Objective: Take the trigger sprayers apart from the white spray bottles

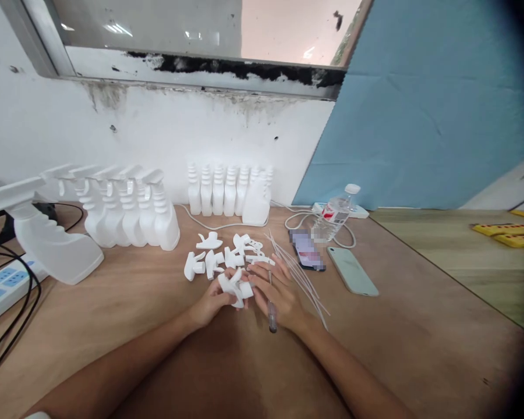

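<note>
Head view: mid-desk [144,294], the left hand [210,301] is holding a white trigger head [233,286] while the right hand [283,299], apparently holding a slim dark-ended tool [272,319], is touching its collar [246,289]; steadying the body should be helping. Loose heads [195,266] are crowding eleven o'clock, thin tubes [300,278] are bordering three, and bare surface is lying open at nine.

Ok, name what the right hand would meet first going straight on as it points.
From the right hand, probably the white plastic trigger spray head held in the left hand; depth and contact are unclear.
</note>
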The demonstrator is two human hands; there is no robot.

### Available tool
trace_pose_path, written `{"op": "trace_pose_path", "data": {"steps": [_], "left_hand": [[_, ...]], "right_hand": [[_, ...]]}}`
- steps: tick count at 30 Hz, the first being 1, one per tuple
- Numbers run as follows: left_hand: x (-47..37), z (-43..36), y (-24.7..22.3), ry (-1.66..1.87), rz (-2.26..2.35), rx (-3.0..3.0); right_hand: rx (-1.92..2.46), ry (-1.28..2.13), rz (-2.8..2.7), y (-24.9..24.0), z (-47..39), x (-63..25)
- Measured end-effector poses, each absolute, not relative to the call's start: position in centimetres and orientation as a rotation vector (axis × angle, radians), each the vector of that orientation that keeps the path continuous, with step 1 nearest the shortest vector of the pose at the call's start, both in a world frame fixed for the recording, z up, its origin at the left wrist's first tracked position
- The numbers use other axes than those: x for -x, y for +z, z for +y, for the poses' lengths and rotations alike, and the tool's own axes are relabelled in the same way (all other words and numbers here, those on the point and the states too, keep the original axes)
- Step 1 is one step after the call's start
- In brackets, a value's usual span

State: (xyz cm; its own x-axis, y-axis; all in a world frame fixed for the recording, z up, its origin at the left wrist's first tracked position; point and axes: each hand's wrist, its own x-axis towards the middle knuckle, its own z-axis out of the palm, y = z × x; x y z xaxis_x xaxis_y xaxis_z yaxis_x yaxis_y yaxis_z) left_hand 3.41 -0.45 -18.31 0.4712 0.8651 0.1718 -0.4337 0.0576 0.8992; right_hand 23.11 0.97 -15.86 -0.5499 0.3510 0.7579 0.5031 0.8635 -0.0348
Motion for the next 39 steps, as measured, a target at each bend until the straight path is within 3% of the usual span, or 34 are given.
{"op": "trace_pose_path", "data": {"steps": [12,24,34,39], "left_hand": [[-3.1,-0.1,-18.7,1.126,0.644,-1.071],[-3.4,-0.2,-18.2,1.172,0.830,-1.142],[-3.1,0.6,-17.3,1.304,0.620,-0.765],[-2.8,0.8,-17.3,1.234,0.518,-0.651]], "right_hand": [[0.805,-0.125,-2.199,-17.4,0.3,-22.1],[0.808,-0.290,-2.228,-18.5,-0.2,-21.9],[1.324,0.068,-1.877,-17.3,3.8,-25.7],[1.397,-0.040,-1.772,-16.3,4.8,-27.1]]}}
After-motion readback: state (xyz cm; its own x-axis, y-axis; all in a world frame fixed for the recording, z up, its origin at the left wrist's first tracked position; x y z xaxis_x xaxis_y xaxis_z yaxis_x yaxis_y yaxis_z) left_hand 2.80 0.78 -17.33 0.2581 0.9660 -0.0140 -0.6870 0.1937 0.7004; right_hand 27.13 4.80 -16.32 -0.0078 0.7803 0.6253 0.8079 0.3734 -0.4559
